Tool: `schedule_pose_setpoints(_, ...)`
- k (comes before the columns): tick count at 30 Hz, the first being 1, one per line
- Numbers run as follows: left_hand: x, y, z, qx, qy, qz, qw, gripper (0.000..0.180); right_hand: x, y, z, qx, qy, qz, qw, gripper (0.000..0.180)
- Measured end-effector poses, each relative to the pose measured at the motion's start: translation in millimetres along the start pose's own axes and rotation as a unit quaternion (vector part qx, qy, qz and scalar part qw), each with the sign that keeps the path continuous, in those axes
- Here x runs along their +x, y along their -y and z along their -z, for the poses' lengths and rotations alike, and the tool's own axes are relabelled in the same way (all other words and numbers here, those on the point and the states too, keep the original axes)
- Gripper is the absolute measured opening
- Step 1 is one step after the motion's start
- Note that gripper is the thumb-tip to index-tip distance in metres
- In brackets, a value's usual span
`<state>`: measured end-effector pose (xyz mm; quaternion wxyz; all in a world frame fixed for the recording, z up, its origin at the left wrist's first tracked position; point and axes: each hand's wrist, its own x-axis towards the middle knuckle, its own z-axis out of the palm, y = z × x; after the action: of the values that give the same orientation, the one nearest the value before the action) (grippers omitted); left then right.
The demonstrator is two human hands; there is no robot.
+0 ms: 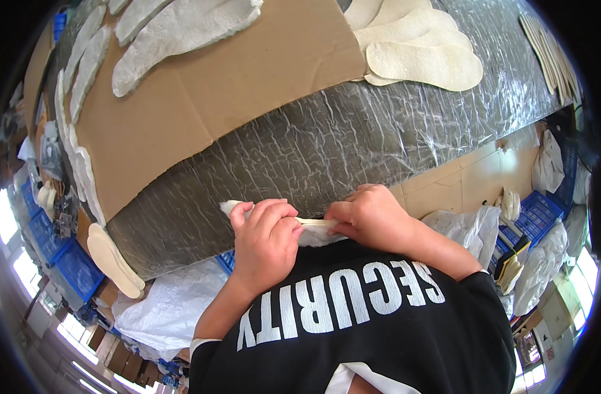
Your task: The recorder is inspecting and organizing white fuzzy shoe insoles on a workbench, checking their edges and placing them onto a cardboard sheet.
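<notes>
While the left hand (267, 236) and right hand (369, 213) pinch a white fleecy insole (319, 235) by the near edge of the dark table (300, 144), cardboard (248, 79) bearing fluffy pieces (182, 36) lies beyond. Cream insoles (425, 65) overlap at its right; a cream pair (110, 259) sits at the left corner. Bare tabletop runs between cardboard and hands.

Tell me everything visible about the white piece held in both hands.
The white piece looks soft and fleecy, with a thin, smoother cream edge along its top. Pinched by the left hand and the right hand, it spans the gap between them near the edge of the dark table. A fuzzy end pokes out past the left hand. The hands hide its full outline.
</notes>
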<state>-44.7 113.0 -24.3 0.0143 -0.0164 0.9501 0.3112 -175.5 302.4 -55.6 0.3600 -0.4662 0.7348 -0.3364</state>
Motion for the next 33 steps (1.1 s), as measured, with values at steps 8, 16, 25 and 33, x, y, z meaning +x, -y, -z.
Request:
schedule_pose_setpoints(8,1.5,-1.0,-3.2,-0.021,-0.015,-0.017,1.000,0.019,7.5,11.1,1.6,-0.043,0.001,0.021,0.999,0.021)
schedule_pose_setpoints(16,0.5,14.1,16.6,-0.045,-0.007,0.008,0.999,0.030,9.0,5.1,-12.5,-0.065,-0.007,0.026,0.998,0.010)
schedule_pose_setpoints(25,-3.1,20.3,26.1,-0.034,0.022,-0.001,0.999,0.030,7.7,7.3,-6.2,-0.062,-0.005,0.027,0.998,0.008)
schedule_pose_setpoints(33,-5.3,24.7,26.5,-0.020,0.044,-0.005,0.999,0.017,5.7,7.5,-2.0,-0.069,0.035,0.012,0.997,0.017)
